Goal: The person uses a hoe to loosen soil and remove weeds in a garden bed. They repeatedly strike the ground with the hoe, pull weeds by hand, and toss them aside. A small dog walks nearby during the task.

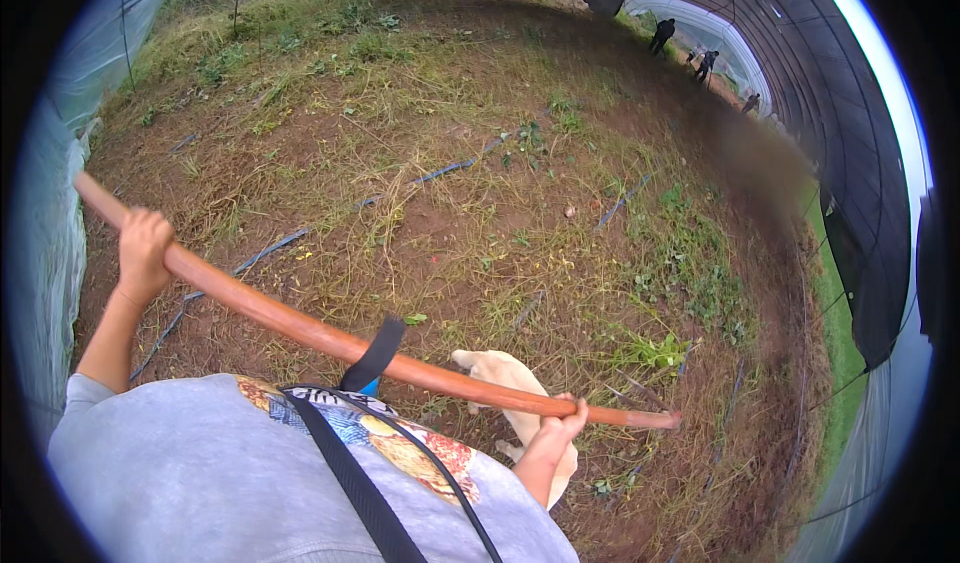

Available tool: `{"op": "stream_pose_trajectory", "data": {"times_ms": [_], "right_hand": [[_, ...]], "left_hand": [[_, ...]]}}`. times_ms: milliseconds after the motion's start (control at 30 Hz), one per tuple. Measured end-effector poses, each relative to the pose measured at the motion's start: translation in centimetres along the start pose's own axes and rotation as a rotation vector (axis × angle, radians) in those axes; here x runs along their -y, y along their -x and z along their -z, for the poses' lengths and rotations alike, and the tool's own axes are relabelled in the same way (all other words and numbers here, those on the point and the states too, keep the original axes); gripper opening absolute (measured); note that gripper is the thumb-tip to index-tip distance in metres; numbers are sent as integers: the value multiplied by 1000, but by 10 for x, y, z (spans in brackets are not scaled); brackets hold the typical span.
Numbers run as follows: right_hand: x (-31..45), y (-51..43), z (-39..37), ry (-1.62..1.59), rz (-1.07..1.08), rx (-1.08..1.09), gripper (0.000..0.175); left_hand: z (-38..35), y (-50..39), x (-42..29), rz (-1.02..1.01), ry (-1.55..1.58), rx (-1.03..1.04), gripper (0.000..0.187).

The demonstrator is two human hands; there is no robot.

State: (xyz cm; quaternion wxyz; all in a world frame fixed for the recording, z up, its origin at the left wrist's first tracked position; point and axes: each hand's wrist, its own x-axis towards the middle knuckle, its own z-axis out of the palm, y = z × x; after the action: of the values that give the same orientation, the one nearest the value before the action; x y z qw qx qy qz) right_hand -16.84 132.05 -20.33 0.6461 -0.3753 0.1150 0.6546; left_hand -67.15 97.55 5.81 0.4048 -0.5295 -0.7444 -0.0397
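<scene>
A long, reddish-brown wooden tool handle (262,304) slants across in front of my body, its left end higher in the picture. My left hand (144,252) is wrapped around it near the upper left end. Near the other end, my right hand (561,422) grips the same handle from below. Thin pointed metal tines (641,394) show beside the handle's right end; how they join it cannot be made out. Behind the handle, close to my right forearm, stands a cream-coloured dog (504,374), partly hidden by the handle and my arm.
Weedy brown soil (450,255) with dry cut stalks spreads ahead. Blue drip tape (446,171) crosses it in pieces. Plastic sheeting (45,210) walls the left; dark netting (862,150) arches at right. Several people (663,36) are far off at the tunnel's end.
</scene>
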Motion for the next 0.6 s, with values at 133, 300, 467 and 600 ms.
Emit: {"op": "stream_pose_trajectory", "data": {"times_ms": [133,300,467,600], "right_hand": [[-50,-7,-13,-107,-226,16,18],[-84,-10,-14,-3,-414,-35,14],[-31,-23,-27,-46,-181,97,18],[10,-53,-38,-189,-40,-93,16]], "left_hand": [[76,-71,-40,-177,-14,-317,19],[114,-122,-111,-708,-84,-639,16],[155,-180,-124,-802,461,-615,15],[195,-213,-136,-1031,715,-415,20]]}}
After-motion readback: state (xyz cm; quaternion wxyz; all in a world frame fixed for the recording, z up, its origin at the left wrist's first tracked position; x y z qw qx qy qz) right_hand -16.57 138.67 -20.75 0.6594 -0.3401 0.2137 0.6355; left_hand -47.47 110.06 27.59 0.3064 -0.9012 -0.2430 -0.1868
